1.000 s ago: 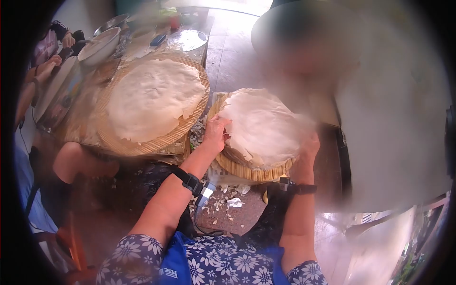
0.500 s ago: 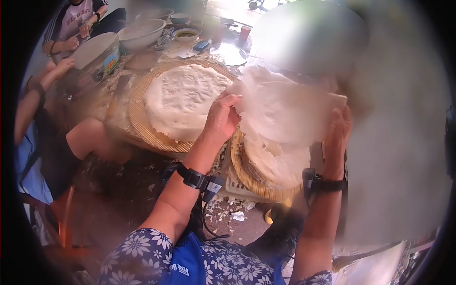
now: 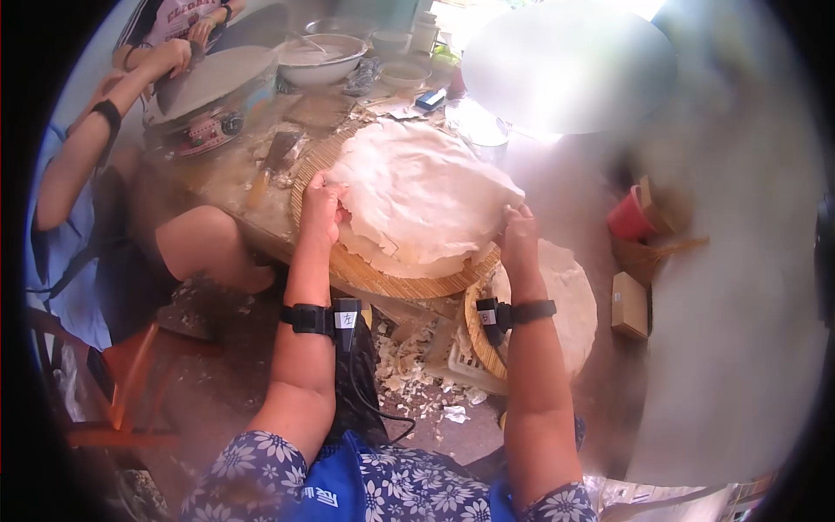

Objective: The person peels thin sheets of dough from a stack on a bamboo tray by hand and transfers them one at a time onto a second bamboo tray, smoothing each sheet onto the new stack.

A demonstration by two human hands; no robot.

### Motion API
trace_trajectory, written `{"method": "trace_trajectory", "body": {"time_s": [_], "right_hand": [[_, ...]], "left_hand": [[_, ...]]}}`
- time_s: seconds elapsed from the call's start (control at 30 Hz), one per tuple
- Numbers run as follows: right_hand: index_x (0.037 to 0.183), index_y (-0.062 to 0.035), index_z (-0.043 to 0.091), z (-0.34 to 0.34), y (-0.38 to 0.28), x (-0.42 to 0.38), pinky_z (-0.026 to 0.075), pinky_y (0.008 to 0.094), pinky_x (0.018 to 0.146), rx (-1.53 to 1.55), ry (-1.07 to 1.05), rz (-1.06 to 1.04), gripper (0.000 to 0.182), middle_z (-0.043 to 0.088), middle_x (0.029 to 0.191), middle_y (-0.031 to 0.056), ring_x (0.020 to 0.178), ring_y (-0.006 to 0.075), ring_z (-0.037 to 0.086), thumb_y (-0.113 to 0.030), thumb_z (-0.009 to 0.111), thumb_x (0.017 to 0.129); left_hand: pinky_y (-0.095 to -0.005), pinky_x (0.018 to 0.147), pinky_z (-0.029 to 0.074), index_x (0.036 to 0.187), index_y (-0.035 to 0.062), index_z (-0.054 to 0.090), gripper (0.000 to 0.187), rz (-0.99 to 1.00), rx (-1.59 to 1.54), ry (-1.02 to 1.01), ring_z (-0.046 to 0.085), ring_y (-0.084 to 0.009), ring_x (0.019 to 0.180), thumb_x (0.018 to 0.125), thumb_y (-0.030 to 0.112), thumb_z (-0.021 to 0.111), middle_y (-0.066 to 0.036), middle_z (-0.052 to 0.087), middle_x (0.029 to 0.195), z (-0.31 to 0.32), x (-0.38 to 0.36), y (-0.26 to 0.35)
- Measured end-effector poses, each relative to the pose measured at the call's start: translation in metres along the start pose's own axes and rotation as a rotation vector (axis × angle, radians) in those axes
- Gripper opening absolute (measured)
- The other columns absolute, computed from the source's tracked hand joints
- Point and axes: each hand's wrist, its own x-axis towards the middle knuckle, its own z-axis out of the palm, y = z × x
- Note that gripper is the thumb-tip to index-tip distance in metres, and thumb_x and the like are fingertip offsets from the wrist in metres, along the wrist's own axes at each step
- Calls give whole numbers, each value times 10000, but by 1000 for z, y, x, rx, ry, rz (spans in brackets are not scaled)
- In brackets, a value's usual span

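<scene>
A thin, pale round dough sheet lies over the round slatted wooden board on the table. My left hand pinches the sheet's left edge. At its right edge, my right hand grips it between thumb and fingers. Under the sheet, the dough on the board is mostly hidden. Lower right, beneath my right forearm, a second stack of pale sheets rests on a smaller slatted board.
A co-worker's arm reaches over a large round pan at the left. Behind stand a white bowl and a blue box. A large hazy round shape fills the upper right. Scraps litter the floor near a cardboard box.
Both my hands have moved left with the sheet, from above the smaller stack onto the larger board. The view has shifted right, and the co-worker's hand now reaches over the pan.
</scene>
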Motion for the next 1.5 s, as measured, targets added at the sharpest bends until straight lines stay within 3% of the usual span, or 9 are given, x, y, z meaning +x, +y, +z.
{"method": "trace_trajectory", "body": {"time_s": [0.1, 0.43, 0.63, 0.77, 0.93, 1.0, 1.23, 1.4, 1.5], "right_hand": [[989, 2, 574, -12, 34, 9, 523, 293, 548, -110, 9, -55, 174, 606, 826, 59, 654, 139, 585, -68, 493, 852], [992, 19, 611, -19, 10, -10, 435, 252, 387, -436, 6, 57, 237, 592, 681, 57, 451, 120, 529, -142, 564, 824], [797, -3, 640, -26, 9, 11, 419, 267, 400, -535, 24, -11, 271, 573, 629, 39, 465, 127, 535, -273, 638, 805], [820, 6, 667, -19, -1, 21, 427, 285, 432, -576, 53, -38, 311, 581, 614, 45, 483, 140, 540, -303, 649, 789], [843, 5, 681, -28, 14, 42, 449, 286, 506, -598, -34, -316, 215, 632, 669, 54, 550, 136, 561, -185, 649, 747], [850, 5, 683, -30, 16, 44, 459, 283, 538, -538, -24, -327, 194, 645, 688, 54, 581, 132, 570, -146, 641, 736], [849, 4, 685, -46, 36, 41, 481, 298, 604, -755, 10, -397, 203, 661, 712, 87, 633, 164, 604, -131, 612, 716], [835, -3, 685, -50, 32, 45, 492, 323, 639, -753, -7, -268, 212, 673, 735, 132, 668, 210, 633, -160, 614, 711], [876, -16, 678, -38, 30, 41, 499, 359, 698, -964, 112, -205, 248, 675, 790, 178, 734, 292, 650, -201, 640, 715]], "left_hand": [[-319, 494, 493, 1259, 47, 423, 516, -41, 131, 71, 605, -189, 683, 757, -7, 530, -97, 601, 940, -4, -2, -1], [-311, 449, 500, 1319, 33, 387, 627, 110, 530, 214, 606, -201, 630, 710, -8, 532, -148, 606, 1001, -5, 0, -2], [-315, 471, 487, 1312, 33, 413, 640, 158, 721, 232, 618, -207, 669, 685, -16, 530, -159, 615, 983, 1, -2, 2], [-341, 511, 521, 1293, 32, 414, 612, 175, 734, 216, 641, -256, 707, 692, -29, 516, -193, 606, 1037, -5, 4, -2], [-320, 520, 501, 1307, 16, 399, 634, 217, 714, 181, 619, -230, 692, 687, -38, 524, -173, 606, 991, -11, 11, -9], [-281, 439, 445, 1340, 21, 377, 672, 226, 675, 163, 578, -159, 602, 691, -50, 537, -124, 613, 882, -13, 12, -11], [-277, 416, 428, 1347, 15, 355, 687, 172, 683, 131, 558, -151, 567, 688, -68, 531, -116, 604, 871, -16, 13, -8], [-275, 403, 427, 1347, 21, 360, 693, 161, 688, 117, 554, -146, 571, 682, -70, 531, -118, 601, 875, -12, 9, -3], [-319, 536, 507, 1312, 20, 409, 658, 160, 857, 144, 629, -221, 699, 673, -15, 563, -163, 628, 955, -10, 9, -3]]}}
